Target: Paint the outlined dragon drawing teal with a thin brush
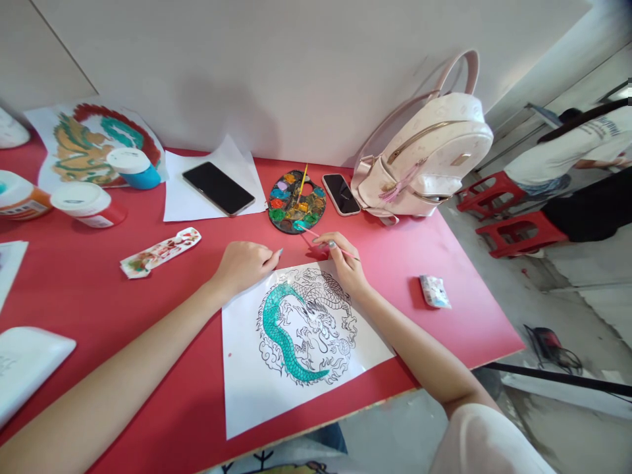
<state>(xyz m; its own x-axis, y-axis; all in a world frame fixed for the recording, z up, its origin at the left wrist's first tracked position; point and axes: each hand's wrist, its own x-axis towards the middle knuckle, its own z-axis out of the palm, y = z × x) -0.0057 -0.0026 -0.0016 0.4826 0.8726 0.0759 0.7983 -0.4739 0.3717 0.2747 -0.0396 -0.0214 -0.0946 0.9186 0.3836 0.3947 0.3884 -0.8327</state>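
Observation:
A white sheet (251, 388) with a dragon drawing (306, 326) lies on the red table (99, 289); the dragon's body is partly painted teal. My left hand (244, 263) rests with curled fingers on the sheet's top left corner. My right hand (343, 260) pinches a thin pink paintbrush (316, 235) whose tip reaches the round paint palette (296, 202) just beyond the sheet. A yellow brush (302, 181) lies across the palette.
Two phones (218, 187) (342, 193) and a cream backpack (429, 158) stand behind the palette. Paint jars (89, 204) (133, 168) and a coloured dragon print (83, 141) are at the left. A smeared strip (160, 251) and small packet (434, 291) lie nearby. Another person sits by red stools (513, 234) at right.

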